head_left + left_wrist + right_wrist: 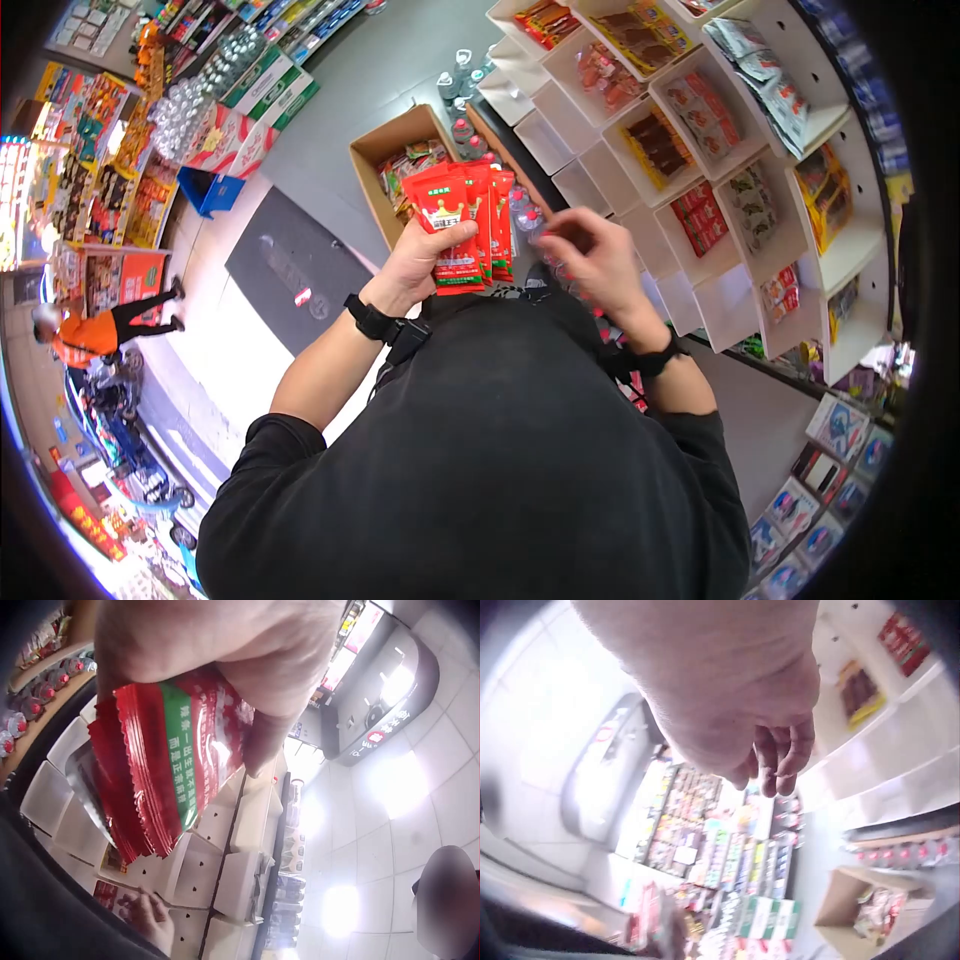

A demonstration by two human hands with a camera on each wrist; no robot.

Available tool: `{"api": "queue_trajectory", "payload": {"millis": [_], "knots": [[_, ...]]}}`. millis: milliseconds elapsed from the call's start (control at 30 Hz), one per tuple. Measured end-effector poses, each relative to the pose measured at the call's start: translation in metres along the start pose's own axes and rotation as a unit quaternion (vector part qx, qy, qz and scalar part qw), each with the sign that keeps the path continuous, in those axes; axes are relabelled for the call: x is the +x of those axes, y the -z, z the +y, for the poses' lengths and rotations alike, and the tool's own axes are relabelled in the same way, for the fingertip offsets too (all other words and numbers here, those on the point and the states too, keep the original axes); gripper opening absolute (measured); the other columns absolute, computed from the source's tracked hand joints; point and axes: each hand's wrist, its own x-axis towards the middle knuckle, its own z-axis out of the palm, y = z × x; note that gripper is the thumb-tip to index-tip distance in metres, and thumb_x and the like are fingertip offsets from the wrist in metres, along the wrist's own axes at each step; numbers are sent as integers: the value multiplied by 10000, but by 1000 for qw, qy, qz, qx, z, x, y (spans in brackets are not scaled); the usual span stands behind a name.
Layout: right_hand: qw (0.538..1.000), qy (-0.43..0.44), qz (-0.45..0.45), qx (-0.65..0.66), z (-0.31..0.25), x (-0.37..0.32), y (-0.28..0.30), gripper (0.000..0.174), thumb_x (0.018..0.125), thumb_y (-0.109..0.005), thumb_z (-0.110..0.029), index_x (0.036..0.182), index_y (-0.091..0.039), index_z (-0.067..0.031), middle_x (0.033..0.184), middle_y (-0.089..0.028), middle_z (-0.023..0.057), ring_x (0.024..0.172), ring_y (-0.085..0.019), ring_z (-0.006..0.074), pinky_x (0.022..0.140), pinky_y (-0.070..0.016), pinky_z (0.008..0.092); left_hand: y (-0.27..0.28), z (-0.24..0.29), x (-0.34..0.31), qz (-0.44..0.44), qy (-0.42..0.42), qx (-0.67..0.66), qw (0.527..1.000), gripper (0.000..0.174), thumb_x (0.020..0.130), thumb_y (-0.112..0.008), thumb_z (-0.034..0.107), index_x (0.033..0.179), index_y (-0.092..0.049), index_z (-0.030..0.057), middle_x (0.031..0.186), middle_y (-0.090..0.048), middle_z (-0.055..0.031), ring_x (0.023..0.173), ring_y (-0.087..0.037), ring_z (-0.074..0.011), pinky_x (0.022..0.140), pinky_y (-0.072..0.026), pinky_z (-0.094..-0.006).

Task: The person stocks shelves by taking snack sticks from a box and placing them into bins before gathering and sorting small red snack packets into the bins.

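Note:
My left hand (408,264) grips a fanned stack of red snack packets (450,230) with green bands, its thumb across the front packet. In the left wrist view the lower ends of these packets (161,769) hang below the palm, with Chinese print on the green stripe. To the right of the stack, my right hand (598,265) is raised beside the white bins, blurred and holding nothing. Its fingers (801,746) hang loosely curled in the right wrist view. A cardboard box (372,155) stands just beyond the left hand, with snack packets inside.
White tiered bins (690,265) with bagged snacks fill the right side. Bottles with red caps (462,132) stand on the floor between box and bins. Stocked shelves (100,140) and a blue bin (208,190) are at left. A person in orange (88,335) is farther off.

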Motion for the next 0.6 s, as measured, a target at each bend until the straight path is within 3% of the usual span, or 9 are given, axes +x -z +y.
{"api": "queue_trajectory", "payload": {"millis": [100, 233, 267, 300, 333, 433, 467, 500, 600], "knots": [[996, 14, -13, -84, -45, 17, -47, 335, 796, -903, -248, 864, -660, -28, 738, -648, 87, 657, -623, 168, 615, -507, 310, 2, 5, 2, -24, 8, 13, 1000, 423, 936, -777, 133, 1311, -603, 44, 1192, -721, -74, 1059, -726, -211, 888, -622, -402], [972, 60, -10, -226, -54, 16, -79, 545, 700, -927, -441, 928, -599, -70, 870, -624, 102, 814, -645, 284, 702, -532, 420, 19, 4, 2, -21, -10, 6, 1000, 397, 953, -763, 156, 1307, -607, 69, 1205, -714, -69, 1045, -722, -207, 873, -617, -383], [968, 15, -19, -248, -55, 12, -84, 574, 704, -911, -473, 978, -595, -80, 972, -619, 120, 911, -662, 313, 753, -543, 454, 19, 6, -1, -28, 2, 5, 1000, 406, 959, -756, 161, 1322, -599, 70, 1223, -707, -73, 1058, -718, -212, 885, -617, -389], [970, 16, -17, -242, -53, 8, -89, 542, 720, -908, -431, 990, -598, -79, 993, -618, 134, 946, -664, 342, 779, -547, 469, 21, 6, -3, -35, 18, 7, 999, 416, 965, -749, 167, 1337, -590, 71, 1241, -701, -77, 1072, -714, -217, 897, -616, -395], [964, 40, 5, -264, -47, 3, -96, 472, 722, -916, -321, 975, -616, -58, 962, -614, 108, 913, -664, 308, 774, -548, 435, 27, 2, -3, -49, 21, 6, 999, 428, 971, -742, 172, 1354, -578, 70, 1257, -693, -81, 1092, -708, -224, 913, -614, -407], [981, -14, -28, -193, -44, -2, -97, 420, 738, -899, -269, 956, -624, -38, 907, -610, 129, 884, -639, 317, 776, -542, 419, 42, -8, -1, -82, 38, 3, 996, 464, 976, -738, 193, 1383, -556, 66, 1280, -684, -88, 1132, -697, -237, 942, -609, -424], [984, -12, -33, -174, -45, -1, -95, 347, 780, -881, -201, 951, -629, -34, 867, -641, 82, 833, -652, 224, 757, -543, 354, 47, -9, -2, -85, 43, 1, 995, 487, 973, -742, 209, 1396, -547, 65, 1287, -681, -90, 1151, -691, -243, 956, -606, -430], [984, -17, -28, -176, -42, -2, -91, 347, 780, -881, -201, 951, -629, -34, 867, -641, 82, 833, -652, 224, 757, -543, 354, 45, -7, -5, -90, 48, 1, 995, 487, 973, -742, 209, 1396, -547, 65, 1287, -681, -90, 1151, -691, -243, 956, -606, -430], [982, -149, -60, 98, -40, -2, -78, 207, 837, -820, -80, 954, -662, -14, 876, -711, 25, 799, -657, 79, 739, -543, 277, 42, 2, -11, -107, 57, 7, 993, 576, 954, -755, 320, 1409, -531, 48, 1309, -672, -104, 1193, -677, -263, 1006, -586, -457]]}}
